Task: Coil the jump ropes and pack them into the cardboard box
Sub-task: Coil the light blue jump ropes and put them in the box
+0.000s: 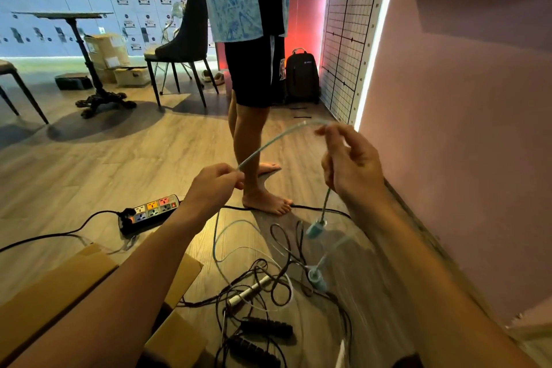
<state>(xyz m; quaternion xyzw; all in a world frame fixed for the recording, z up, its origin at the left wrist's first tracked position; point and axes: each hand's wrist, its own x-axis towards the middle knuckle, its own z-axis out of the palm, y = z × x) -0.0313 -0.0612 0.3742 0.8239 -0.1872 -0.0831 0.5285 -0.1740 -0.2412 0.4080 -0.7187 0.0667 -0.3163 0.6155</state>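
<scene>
A pale blue jump rope (270, 143) arches between my hands above the floor. My left hand (215, 185) pinches it at the lower left end of the arch. My right hand (348, 161) grips it higher up, and a blue handle (315, 228) dangles below that hand. A second blue handle (316, 278) lies on the floor in a tangle with a black jump rope whose two black handles (263, 334) lie near the bottom. A white handle (251, 290) lies among the cords. The open cardboard box (89, 272) sits at the lower left, under my left forearm.
A person (254, 98) stands barefoot just beyond the ropes. A power strip (149, 213) with a black cable lies on the wooden floor to the left. A pink wall (463, 128) runs along the right. A chair (182, 48), table and backpack (302, 78) stand farther back.
</scene>
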